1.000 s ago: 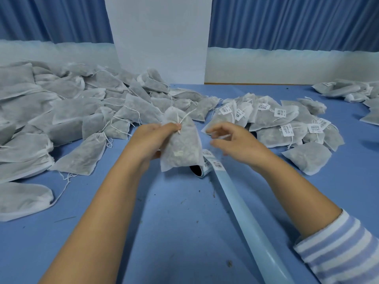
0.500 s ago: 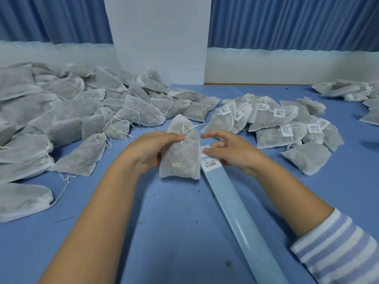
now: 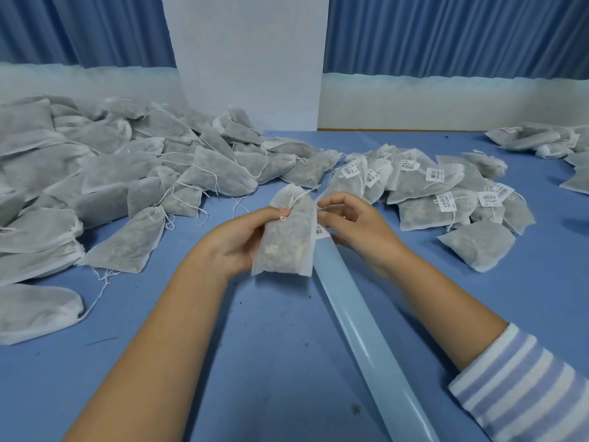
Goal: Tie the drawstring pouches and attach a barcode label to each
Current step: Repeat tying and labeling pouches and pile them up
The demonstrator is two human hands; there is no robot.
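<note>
Blue tabletop (image 3: 280, 339) carries heaps of pouches. The left hand (image 3: 236, 240) holds one pouch (image 3: 283, 247) just above it, thumb pinning the drawstring (image 3: 294, 199). The right hand (image 3: 357, 228) narrows its grip by the label (image 3: 320, 230); whether it holds anything is unclear. Lifting one corner slowly should keep the label flat.

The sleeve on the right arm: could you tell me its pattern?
The sleeve has blue-and-white stripes; head view.
</note>
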